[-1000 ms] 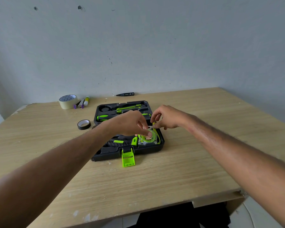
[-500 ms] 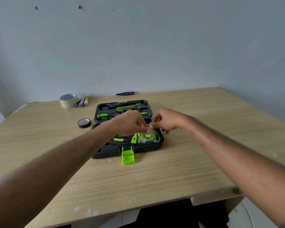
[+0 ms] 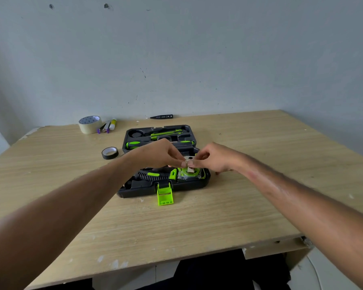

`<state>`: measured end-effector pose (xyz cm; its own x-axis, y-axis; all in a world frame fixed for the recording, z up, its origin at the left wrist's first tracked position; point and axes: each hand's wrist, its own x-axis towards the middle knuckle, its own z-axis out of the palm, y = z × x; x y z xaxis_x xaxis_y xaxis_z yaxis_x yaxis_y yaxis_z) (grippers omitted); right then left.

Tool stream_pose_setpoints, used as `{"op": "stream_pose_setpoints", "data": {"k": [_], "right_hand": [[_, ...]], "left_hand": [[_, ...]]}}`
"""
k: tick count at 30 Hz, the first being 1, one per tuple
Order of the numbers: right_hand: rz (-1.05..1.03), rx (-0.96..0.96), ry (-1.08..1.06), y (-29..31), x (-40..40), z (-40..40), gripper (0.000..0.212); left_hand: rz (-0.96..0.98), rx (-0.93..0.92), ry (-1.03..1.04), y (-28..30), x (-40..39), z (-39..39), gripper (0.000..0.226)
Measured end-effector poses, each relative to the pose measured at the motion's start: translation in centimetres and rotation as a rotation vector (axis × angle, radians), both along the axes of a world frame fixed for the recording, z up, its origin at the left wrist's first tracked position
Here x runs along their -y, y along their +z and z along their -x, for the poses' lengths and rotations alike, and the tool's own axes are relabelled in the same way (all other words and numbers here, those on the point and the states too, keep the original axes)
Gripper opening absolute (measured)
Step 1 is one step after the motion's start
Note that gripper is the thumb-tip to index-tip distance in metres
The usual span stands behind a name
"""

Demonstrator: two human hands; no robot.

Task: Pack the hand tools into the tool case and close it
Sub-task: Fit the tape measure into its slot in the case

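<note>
Two bare forearms, no sleeves, no watch, no rings showing on left hand or right hand.

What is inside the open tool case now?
The tool case holds green-and-black tools in its far half and a green tape measure in its near half. Both hands cover the middle, so that part cannot be seen.

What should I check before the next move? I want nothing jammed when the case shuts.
1. Case open flat on table: ok.
2. Latch flipped out, clear of the rim: ok.
3. Green tape measure seated in its slot: cannot tell, the hands hide part of it.
4. Left hand and right hand both pinch a small pale piece above the case; what it is: cannot tell.
5. Black tester pen packed: not ok, it lies by the wall.
</note>
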<state>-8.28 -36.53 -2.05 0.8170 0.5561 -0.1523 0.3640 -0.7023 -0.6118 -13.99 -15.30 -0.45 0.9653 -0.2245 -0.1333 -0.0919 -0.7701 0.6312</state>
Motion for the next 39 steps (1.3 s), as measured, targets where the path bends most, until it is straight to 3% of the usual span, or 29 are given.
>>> {"op": "stream_pose_setpoints", "data": {"k": [11, 18, 22, 28, 39], "right_hand": [[-0.039, -0.015, -0.053, 0.4, -0.2, 0.6, 0.043], [-0.027, 0.072, 0.063, -0.7, 0.5, 1.7, 0.056], [-0.168, 0.069, 0.118, -0.7, 0.7, 0.9, 0.046], [-0.201, 0.097, 0.097, 0.5, 1.4, 0.1, 0.034], [-0.014, 0.099, 0.024, 0.2, 1.7, 0.1, 0.029]], "left_hand": [[0.041, -0.046, 0.048, -0.6, -0.1, 0.1, 0.025], [0.019, -0.037, 0.007, -1.2, 0.0, 0.9, 0.036], [0.077, 0.001, 0.049, -0.3, 0.2, 1.0, 0.031], [0.170, 0.021, 0.210, -0.7, 0.4, 0.8, 0.027], [0.017, 0.121, 0.151, -2.6, 1.8, 1.0, 0.033]]}}
